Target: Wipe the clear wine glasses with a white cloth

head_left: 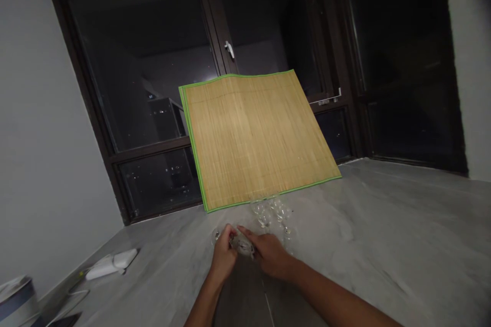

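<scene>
My left hand point(224, 251) and my right hand point(271, 251) meet low in the middle of the view, closed from both sides around a small, crumpled-looking greyish thing point(244, 247). It has bright, shiny spots, but blur and the fingers keep me from telling its kind. Just beyond my right hand are several clear stemmed glasses point(279, 209) on the grey marbled counter point(345, 245). A clear rounded glass piece point(215, 235) shows beside my left fingers, partly covered by them.
A bamboo mat point(261, 133) with green edging leans against the dark-framed window point(141, 61) behind the glasses. A white power strip or similar device point(111, 264) lies at the left with a cable point(74, 296). A tin-like container point(17, 299) stands at the lower left.
</scene>
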The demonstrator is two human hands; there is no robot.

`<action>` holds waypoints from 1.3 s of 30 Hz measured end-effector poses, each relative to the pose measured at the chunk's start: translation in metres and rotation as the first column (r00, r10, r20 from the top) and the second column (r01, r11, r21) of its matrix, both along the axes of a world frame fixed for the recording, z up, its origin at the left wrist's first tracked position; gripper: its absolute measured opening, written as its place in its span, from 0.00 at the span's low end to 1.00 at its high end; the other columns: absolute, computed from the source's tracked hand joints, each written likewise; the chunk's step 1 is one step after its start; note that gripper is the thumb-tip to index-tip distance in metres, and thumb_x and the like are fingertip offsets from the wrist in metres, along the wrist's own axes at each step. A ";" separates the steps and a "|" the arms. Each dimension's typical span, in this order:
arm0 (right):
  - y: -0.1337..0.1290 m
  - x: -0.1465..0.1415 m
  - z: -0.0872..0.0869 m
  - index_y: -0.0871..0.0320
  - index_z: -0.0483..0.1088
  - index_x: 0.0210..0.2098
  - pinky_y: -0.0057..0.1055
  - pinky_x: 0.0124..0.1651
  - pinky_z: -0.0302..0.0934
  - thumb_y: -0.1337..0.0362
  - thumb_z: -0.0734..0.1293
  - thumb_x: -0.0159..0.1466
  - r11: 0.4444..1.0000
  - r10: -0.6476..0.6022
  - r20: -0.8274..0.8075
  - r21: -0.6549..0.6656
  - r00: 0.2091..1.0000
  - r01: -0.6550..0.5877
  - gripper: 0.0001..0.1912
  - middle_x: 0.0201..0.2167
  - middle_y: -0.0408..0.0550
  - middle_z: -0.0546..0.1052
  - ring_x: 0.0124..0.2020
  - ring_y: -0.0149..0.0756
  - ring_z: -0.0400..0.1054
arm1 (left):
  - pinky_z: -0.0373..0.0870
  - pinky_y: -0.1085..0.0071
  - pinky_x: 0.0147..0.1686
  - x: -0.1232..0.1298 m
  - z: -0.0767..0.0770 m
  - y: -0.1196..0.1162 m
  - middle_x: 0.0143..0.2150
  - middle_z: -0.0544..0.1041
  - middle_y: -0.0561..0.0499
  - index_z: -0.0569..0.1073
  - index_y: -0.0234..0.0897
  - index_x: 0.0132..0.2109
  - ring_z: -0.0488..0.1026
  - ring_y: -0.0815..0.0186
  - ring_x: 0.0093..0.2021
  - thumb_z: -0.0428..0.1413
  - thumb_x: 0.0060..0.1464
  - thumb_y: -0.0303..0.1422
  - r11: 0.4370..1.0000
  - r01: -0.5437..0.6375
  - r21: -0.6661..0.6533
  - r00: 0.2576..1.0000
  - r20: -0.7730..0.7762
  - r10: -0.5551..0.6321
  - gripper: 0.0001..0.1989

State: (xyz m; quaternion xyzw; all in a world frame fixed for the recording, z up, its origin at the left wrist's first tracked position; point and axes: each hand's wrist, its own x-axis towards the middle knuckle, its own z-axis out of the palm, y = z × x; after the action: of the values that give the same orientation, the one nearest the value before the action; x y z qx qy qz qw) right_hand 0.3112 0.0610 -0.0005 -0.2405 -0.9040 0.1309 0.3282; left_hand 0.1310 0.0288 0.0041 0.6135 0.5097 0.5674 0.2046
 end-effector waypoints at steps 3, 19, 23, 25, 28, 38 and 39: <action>-0.002 0.001 0.000 0.50 0.47 0.71 0.31 0.50 0.62 0.75 0.58 0.56 0.997 0.067 -0.086 -0.027 0.994 -0.070 0.44 0.56 0.48 0.75 0.49 0.40 0.73 | 0.61 0.74 0.33 0.006 0.003 -0.004 0.29 0.71 0.55 0.68 0.39 0.32 0.66 0.66 0.34 0.52 0.38 0.25 0.996 0.088 -0.002 0.996 -0.008 -0.088 0.10; -0.024 0.013 0.048 0.51 0.67 0.58 0.35 0.59 0.60 0.76 0.61 0.51 0.921 0.280 -0.418 -0.136 0.864 -0.364 0.35 0.56 0.45 0.73 0.56 0.38 0.68 | 0.62 0.74 0.28 -0.003 0.001 0.005 0.34 0.76 0.52 0.73 0.37 0.38 0.70 0.64 0.35 0.52 0.28 0.23 0.947 0.318 -0.039 0.899 0.329 -0.289 0.22; -0.023 0.018 0.057 0.53 0.69 0.53 0.31 0.50 0.64 0.75 0.66 0.51 0.875 0.255 -0.487 -0.250 0.835 -0.413 0.30 0.47 0.45 0.77 0.48 0.37 0.71 | 0.62 0.73 0.27 -0.007 -0.006 0.012 0.33 0.75 0.52 0.71 0.37 0.37 0.69 0.64 0.33 0.55 0.30 0.26 0.908 0.419 -0.027 0.830 0.417 -0.371 0.19; -0.021 0.021 0.058 0.55 0.67 0.54 0.27 0.41 0.64 0.74 0.67 0.52 0.830 0.219 -0.520 -0.346 0.825 -0.438 0.30 0.41 0.44 0.78 0.39 0.34 0.72 | 0.62 0.73 0.26 -0.004 -0.006 0.012 0.34 0.75 0.51 0.71 0.38 0.38 0.69 0.65 0.33 0.56 0.31 0.27 0.879 0.474 -0.054 0.794 0.458 -0.400 0.19; -0.019 0.023 0.060 0.56 0.66 0.55 0.24 0.33 0.60 0.72 0.67 0.52 0.780 0.166 -0.578 -0.419 0.799 -0.465 0.29 0.33 0.41 0.76 0.31 0.31 0.69 | 0.63 0.72 0.27 0.007 0.000 0.006 0.33 0.73 0.53 0.70 0.39 0.40 0.67 0.67 0.30 0.57 0.34 0.29 0.840 0.533 -0.099 0.754 0.506 -0.418 0.19; 0.047 0.092 0.083 0.60 0.63 0.59 0.35 0.41 0.67 0.55 0.69 0.56 0.941 -0.328 -0.939 -0.316 0.103 0.118 0.34 0.47 0.54 0.74 0.40 0.39 0.71 | 0.59 0.73 0.27 0.028 -0.015 -0.011 0.35 0.71 0.54 0.72 0.40 0.45 0.64 0.75 0.25 0.59 0.33 0.22 0.667 0.722 -0.185 0.534 0.763 -0.366 0.26; 0.059 0.099 0.077 0.61 0.63 0.58 0.37 0.45 0.66 0.54 0.67 0.57 0.897 -0.371 -0.928 -0.348 0.039 0.272 0.32 0.49 0.55 0.73 0.43 0.40 0.70 | 0.58 0.73 0.27 0.035 -0.019 -0.010 0.33 0.70 0.55 0.72 0.40 0.46 0.64 0.75 0.25 0.61 0.35 0.22 0.656 0.725 -0.209 0.537 0.769 -0.348 0.26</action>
State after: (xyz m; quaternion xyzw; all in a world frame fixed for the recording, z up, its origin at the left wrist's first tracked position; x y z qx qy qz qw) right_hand 0.4104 0.1197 0.0763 -0.3015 -0.3765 0.2131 0.8496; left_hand 0.1659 0.0185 -0.0152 0.4192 0.3053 0.4952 0.6970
